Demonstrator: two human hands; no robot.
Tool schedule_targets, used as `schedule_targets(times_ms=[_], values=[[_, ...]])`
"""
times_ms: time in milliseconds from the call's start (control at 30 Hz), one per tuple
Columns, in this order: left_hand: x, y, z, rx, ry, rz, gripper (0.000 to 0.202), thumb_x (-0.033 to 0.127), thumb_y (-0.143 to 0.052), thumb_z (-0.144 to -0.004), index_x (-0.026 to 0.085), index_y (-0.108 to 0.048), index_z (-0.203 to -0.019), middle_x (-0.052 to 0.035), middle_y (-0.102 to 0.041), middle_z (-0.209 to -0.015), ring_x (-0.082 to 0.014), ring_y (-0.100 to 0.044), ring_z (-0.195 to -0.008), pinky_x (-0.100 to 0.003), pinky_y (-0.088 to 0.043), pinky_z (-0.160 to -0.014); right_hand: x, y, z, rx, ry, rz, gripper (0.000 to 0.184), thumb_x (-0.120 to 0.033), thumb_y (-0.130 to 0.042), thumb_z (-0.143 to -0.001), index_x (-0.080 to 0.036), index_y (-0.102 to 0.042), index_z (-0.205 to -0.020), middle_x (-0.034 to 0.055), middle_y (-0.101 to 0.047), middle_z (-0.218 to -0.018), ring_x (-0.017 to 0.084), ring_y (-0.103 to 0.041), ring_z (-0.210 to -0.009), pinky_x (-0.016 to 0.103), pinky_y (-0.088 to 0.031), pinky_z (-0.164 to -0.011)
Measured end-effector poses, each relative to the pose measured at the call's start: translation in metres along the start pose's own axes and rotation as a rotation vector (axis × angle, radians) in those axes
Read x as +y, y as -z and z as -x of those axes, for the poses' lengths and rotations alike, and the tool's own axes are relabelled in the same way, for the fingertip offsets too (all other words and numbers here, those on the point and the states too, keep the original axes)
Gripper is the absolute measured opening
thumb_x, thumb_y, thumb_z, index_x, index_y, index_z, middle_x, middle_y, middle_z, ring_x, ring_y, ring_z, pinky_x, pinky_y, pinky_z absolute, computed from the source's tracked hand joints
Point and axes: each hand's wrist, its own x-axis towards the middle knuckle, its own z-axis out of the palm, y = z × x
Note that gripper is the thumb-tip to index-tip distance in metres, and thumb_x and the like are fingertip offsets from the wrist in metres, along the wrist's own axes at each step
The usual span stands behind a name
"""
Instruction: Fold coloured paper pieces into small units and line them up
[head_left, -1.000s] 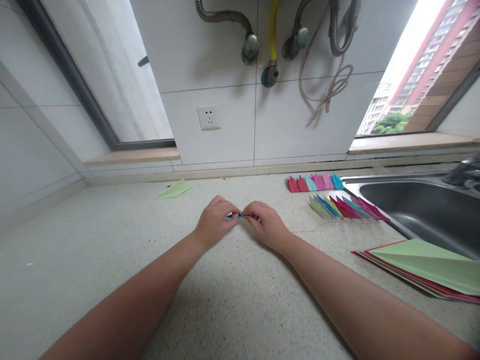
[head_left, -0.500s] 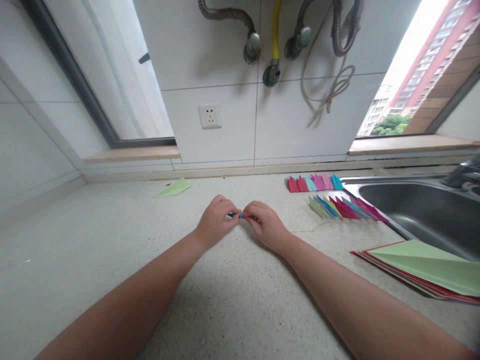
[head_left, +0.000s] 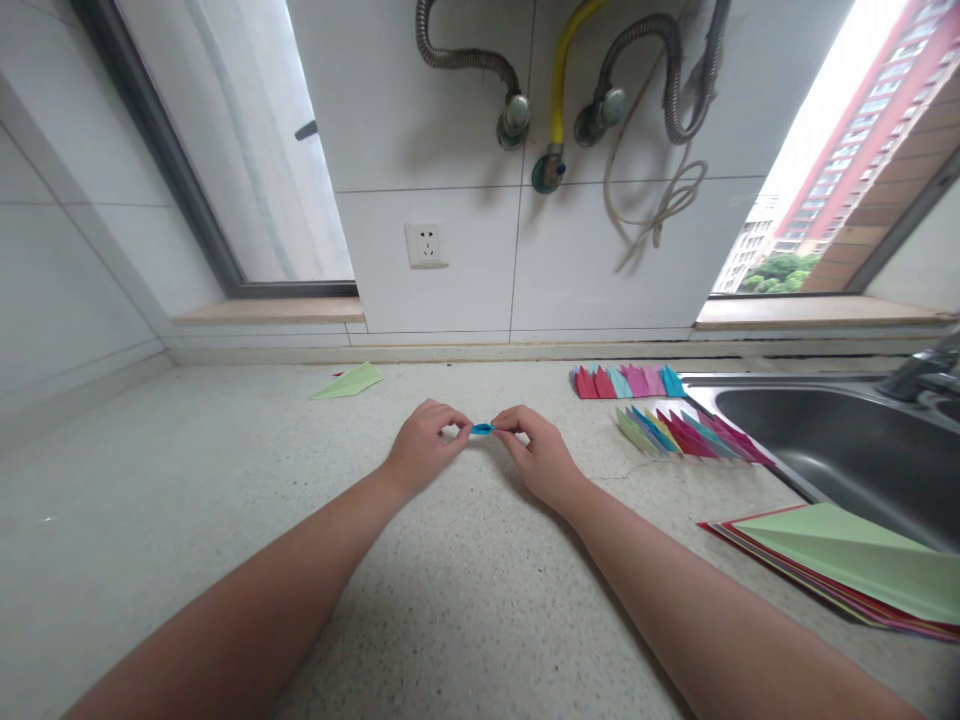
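Note:
Between my two hands, a small folded piece of blue paper (head_left: pixel 481 429) is held just above the speckled countertop. My left hand (head_left: pixel 429 440) pinches its left end between thumb and forefinger. At the other end, my right hand (head_left: pixel 536 448) pinches it the same way. The middle of the paper shows in the gap, with a darker blue hollow in it; the ends are covered by my fingertips.
Two rows of folded coloured paper pieces, a back row (head_left: pixel 628 382) and a front row (head_left: pixel 686 433), lie right of my hands. Beyond are a steel sink (head_left: pixel 817 420) and a stack of folded paper sheets (head_left: pixel 847 560). A light green folded paper (head_left: pixel 351 381) lies at back left.
My hands have moved slightly apart, and more of the blue paper shows between them. The view has tilted up a little.

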Motion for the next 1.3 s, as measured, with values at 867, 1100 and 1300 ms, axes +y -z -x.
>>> schedule_targets(times_ms=[867, 1100, 1300], values=[[0.023, 0.005, 0.002, -0.037, -0.379, -0.412, 0.011, 0.018, -0.057, -0.088, 0.016, -0.065, -0.081, -0.0055, -0.065, -0.076, -0.0201, -0.053, -0.078, -0.034, -0.047, -0.071, -0.016, -0.010, 0.006, -0.030, 0.025, 0.342, 0.006, -0.015, -0.063, -0.078, -0.019, -0.059, -0.076, 0.0036, -0.063, -0.077, 0.019, -0.055, -0.079, 0.030, -0.041, -0.072], [0.022, 0.004, 0.001, -0.061, -0.363, -0.348, 0.011, 0.018, -0.057, -0.088, 0.016, -0.065, -0.080, -0.0052, -0.066, -0.077, -0.0199, -0.052, -0.078, -0.035, -0.047, -0.072, -0.015, -0.009, 0.006, -0.043, 0.053, 0.337, 0.006, -0.015, -0.064, -0.079, -0.019, -0.063, -0.076, 0.0037, -0.065, -0.076, 0.019, -0.055, -0.078, 0.030, -0.042, -0.071], [0.021, 0.003, 0.001, -0.076, -0.317, -0.272, 0.009, 0.018, -0.057, -0.088, 0.017, -0.065, -0.085, -0.0049, -0.066, -0.080, -0.0198, -0.053, -0.081, -0.035, -0.046, -0.075, -0.013, -0.009, 0.006, -0.041, 0.049, 0.327, 0.004, -0.016, -0.064, -0.081, -0.019, -0.063, -0.079, 0.0034, -0.066, -0.077, 0.019, -0.055, -0.080, 0.030, -0.042, -0.072]])
